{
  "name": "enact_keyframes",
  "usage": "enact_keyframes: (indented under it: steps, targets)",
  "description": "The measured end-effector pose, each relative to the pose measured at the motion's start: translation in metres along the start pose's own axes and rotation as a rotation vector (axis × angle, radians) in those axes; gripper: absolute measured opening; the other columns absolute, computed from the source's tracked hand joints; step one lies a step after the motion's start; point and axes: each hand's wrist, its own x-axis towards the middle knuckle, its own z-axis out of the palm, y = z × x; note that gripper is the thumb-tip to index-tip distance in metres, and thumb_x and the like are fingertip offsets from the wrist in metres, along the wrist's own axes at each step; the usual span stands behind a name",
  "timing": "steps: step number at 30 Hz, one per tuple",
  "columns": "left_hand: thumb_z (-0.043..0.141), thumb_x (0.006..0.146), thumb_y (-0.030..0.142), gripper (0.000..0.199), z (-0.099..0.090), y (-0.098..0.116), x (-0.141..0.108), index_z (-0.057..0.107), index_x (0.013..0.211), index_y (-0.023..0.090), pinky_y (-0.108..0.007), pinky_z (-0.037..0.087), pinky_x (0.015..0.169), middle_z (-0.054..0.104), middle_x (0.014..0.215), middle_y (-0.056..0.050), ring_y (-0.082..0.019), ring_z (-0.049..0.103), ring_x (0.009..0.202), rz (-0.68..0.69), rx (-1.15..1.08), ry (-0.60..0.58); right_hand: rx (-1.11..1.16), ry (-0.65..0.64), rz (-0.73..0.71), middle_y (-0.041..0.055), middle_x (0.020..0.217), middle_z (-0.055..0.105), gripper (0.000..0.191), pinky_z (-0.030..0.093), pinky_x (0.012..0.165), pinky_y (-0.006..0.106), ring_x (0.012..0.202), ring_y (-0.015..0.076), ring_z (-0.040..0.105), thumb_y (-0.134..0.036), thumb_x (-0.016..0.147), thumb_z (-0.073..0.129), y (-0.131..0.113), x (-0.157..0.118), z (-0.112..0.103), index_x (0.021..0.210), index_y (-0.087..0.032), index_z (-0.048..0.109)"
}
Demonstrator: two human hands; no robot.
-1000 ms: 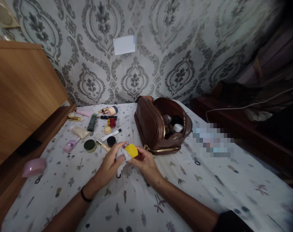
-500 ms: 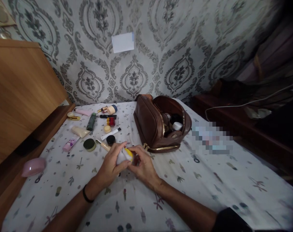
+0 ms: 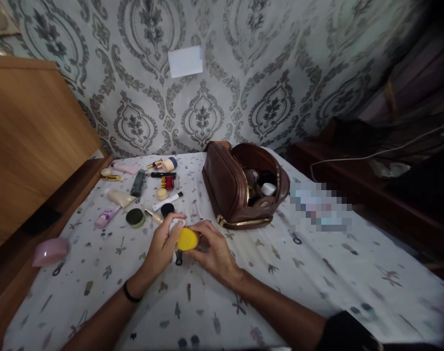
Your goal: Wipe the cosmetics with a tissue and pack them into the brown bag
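Observation:
Both my hands meet in front of the brown bag [image 3: 225, 180], over the printed sheet. My right hand [image 3: 217, 253] grips a small jar with a round yellow lid [image 3: 188, 239] from its right side; the jar's body is mostly behind my fingers. Bunched in my left hand [image 3: 162, 251] is a white cloth [image 3: 175, 225], pressed against the lid's left edge by the thumb. A white end of the cloth hangs below that hand. Just beyond my left fingers lie a black round pot [image 3: 167, 210] and a slim beige tube [image 3: 154, 216], partly hidden.
The bag stands unzipped, with several containers such as a white-lidded jar [image 3: 268, 189] inside. Left lie a dark green tin [image 3: 135, 218], a beige tube [image 3: 120, 198], a green bottle [image 3: 137, 183] and a pink round container [image 3: 50, 252]. A wooden cabinet [image 3: 35, 136] borders the left.
The yellow lid has turned to face me and shows almost whole. The white cloth has shifted left off the lid, gathered in my left hand. My left hand moved slightly left.

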Motion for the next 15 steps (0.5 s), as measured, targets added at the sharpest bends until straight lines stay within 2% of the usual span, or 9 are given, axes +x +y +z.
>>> enact_keyframes:
  steps: [3,7,11,15]
  targets:
    - [0.041,0.097,0.048,0.04,0.0008,-0.0018,-0.0008,0.058,0.118,0.018,-0.025,0.045,0.065,0.062,0.084,0.0,-0.014,0.056,0.071,-0.041,-0.05,0.003,0.106,0.021,0.096,0.0039,0.096,0.062,0.036,0.053,0.072,0.029,0.087,0.0192,0.061,-0.024,0.07,0.082,0.0024,0.0013,0.0016,0.103,-0.023,0.066]
    - [0.036,0.099,0.049,0.047,0.0027,-0.0046,-0.0011,0.058,0.124,0.017,-0.03,0.048,0.085,0.067,0.107,-0.006,-0.018,0.061,0.092,-0.021,-0.054,-0.027,0.247,0.056,0.233,0.0042,0.097,0.063,0.042,0.054,0.076,0.031,0.088,0.0195,0.062,-0.039,0.068,0.083,0.0047,0.0029,0.0031,0.102,-0.022,0.065]
    - [0.036,0.099,0.047,0.049,0.0043,-0.0075,-0.0017,0.053,0.133,0.017,-0.036,0.04,0.106,0.062,0.13,-0.01,-0.022,0.056,0.119,0.034,-0.023,-0.086,0.269,0.069,0.292,0.0046,0.097,0.065,0.046,0.054,0.077,0.032,0.086,0.0192,0.063,-0.043,0.066,0.083,0.0043,0.0039,0.0026,0.102,-0.021,0.064]
    - [0.041,0.097,0.044,0.052,0.0044,-0.0075,-0.0036,0.046,0.141,0.016,-0.041,0.031,0.115,0.051,0.145,-0.014,-0.025,0.046,0.134,0.084,0.034,-0.123,0.344,0.069,0.286,0.0049,0.101,0.066,0.049,0.054,0.081,0.032,0.09,0.0196,0.063,-0.043,0.067,0.083,-0.0006,0.0056,0.0016,0.105,-0.021,0.062]
